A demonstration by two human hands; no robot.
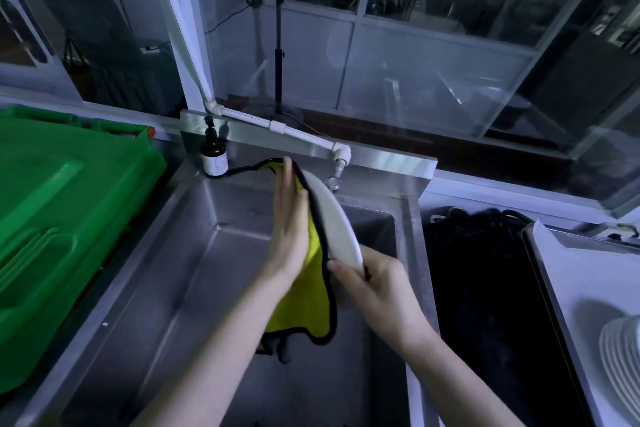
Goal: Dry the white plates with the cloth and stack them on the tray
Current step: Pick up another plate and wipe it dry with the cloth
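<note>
Stack of white plates (621, 360) at the near end of the tray (588, 274). Over the sink (194, 253), the right hand (377, 284) grips the lower rim of a white plate (334, 218) held on edge; the left hand (289, 229), fingers straight, presses the yellow cloth (304, 308) flat against its face. Step in hand: drying. The next move probably calls for wiping the other face, then carrying the plate right to the stack. Bottle (215, 156) and tap (337, 170) at the sink's far edge.
</note>
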